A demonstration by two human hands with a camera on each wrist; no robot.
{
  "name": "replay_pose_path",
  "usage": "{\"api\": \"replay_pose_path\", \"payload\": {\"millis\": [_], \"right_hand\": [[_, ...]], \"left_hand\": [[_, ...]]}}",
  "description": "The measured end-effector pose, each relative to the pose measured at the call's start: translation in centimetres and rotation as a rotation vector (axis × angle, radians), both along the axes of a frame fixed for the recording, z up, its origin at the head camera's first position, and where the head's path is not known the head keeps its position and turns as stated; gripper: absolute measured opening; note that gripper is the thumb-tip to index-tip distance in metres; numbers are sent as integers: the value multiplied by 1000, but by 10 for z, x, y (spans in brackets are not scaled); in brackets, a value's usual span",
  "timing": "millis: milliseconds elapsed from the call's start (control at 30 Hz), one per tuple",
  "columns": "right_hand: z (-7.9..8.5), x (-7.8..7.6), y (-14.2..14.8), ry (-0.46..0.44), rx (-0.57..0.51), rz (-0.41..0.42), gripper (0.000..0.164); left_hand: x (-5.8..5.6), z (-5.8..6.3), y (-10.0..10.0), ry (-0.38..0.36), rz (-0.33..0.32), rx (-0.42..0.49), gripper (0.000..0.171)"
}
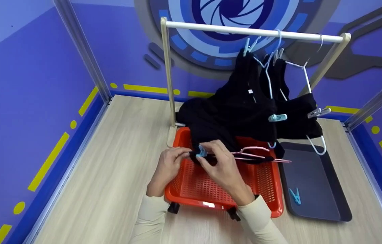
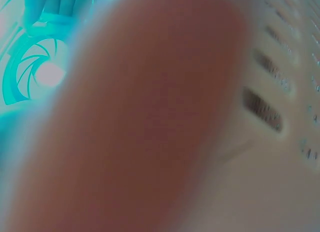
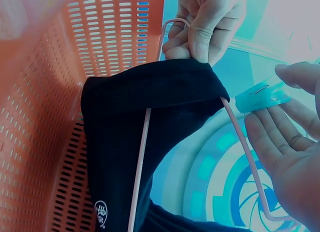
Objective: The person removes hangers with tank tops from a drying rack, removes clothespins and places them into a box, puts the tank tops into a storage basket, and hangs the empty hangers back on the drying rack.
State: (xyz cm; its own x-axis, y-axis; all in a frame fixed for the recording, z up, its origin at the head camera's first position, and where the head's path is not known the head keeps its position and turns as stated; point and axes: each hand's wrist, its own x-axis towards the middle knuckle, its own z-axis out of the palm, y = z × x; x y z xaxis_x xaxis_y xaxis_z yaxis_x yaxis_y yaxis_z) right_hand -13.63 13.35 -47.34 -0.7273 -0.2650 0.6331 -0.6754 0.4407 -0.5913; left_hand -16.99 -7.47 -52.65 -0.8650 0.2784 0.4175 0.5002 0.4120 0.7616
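My left hand (image 1: 169,166) pinches the edge of a black garment (image 3: 155,87) between thumb and fingers. A pink hanger (image 1: 253,148) runs through this folded garment above the red basket (image 1: 225,204). Between thumb and fingers, my right hand (image 1: 223,169) holds a light-blue clothespin (image 3: 262,95). That clothespin is close to the garment's edge, beside the hanger's pink wire. In the left wrist view, blurred skin covers most of the picture, with the perforated basket wall (image 2: 280,142) at the right.
A wooden rack with a white rail (image 1: 211,27) stands behind the basket. Black clothes (image 1: 231,108) hang there on blue and white hangers, with several clothespins attached. To the right lies a dark grey tray (image 1: 319,183) holding a blue clothespin (image 1: 295,196).
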Motion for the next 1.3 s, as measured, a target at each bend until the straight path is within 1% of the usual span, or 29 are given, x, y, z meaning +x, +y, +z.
{"api": "replay_pose_path", "payload": {"millis": [100,200,467,700,967,1100,1200,1300], "right_hand": [[-1,4,3,-6,12,-7,38],[-2,8,7,8,16,-9,40],[-5,16,17,43,4,-16,41],[-14,22,24,63,42,-42,44],[-19,31,36,97,65,-79,47],[-22,37,47,67,78,-113,48],[-25,40,56,25,97,-155,47],[-28,42,66,16,96,-190,48]], "left_hand": [[0,1,0,9,2,4,16],[0,1,0,14,5,1,15],[0,2,0,-18,11,10,15],[0,0,-1,3,8,15,14],[2,0,0,5,8,31,14],[2,0,1,7,9,39,14],[1,-1,0,7,5,41,13],[1,-1,1,3,-1,46,14]]}}
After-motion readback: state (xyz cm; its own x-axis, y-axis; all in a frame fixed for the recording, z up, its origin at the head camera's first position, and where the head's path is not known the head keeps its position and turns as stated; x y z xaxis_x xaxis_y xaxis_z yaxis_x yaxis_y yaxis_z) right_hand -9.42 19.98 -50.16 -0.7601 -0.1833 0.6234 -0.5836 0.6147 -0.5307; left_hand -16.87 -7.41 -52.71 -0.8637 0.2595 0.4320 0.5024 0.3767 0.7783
